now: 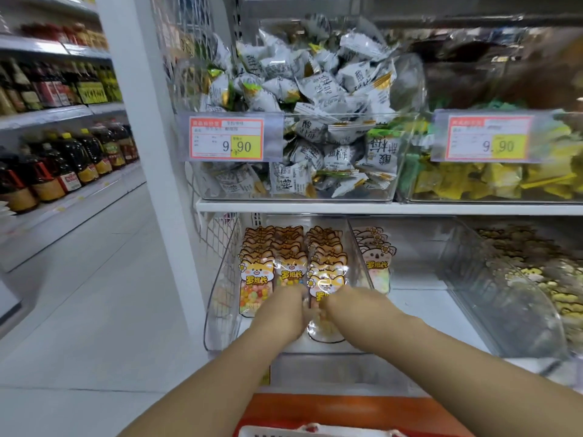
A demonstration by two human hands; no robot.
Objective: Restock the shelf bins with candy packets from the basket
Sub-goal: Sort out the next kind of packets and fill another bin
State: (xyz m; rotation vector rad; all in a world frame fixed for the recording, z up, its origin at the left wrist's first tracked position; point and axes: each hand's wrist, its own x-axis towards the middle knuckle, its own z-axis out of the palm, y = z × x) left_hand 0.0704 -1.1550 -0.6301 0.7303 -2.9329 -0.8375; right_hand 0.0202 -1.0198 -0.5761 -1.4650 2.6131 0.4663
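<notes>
Hands at front edge of clear bin (217, 294), leftmost of lower tier. Left hand (280, 310) and right hand (356, 302) drawn close together, fingers curled inward onto front packet (326, 288) of right-hand row of fox packets (290, 247); held from both sides, low on its body. Stands upright, leaning back slightly on row behind, long axis running up and back along slope of bin, printed face toward camera. Lies straight ahead of both hands, top rising just above knuckles; no clear difference in reach between hands, right one covering a little more of it. Judged: seating of this packet at front of its row; for coming move, push down and back along that axis, toward rear wall of bin. Three rows side by side, middle and left rows already up to about same line near front edge. Basket (315, 432) at bottom edge of view, below forearms, well apart from bin. Neighbouring bin (492, 288) to right, with koala packets (377, 263) against its left wall only. Hidden or unclear: fingertips, tucked behind backs of hands and smeared by blur, so exact pinch unreadable; lower half of front packet seen only through curved bin front; basket contents cut off by frame; bins at far right blurred.
</notes>
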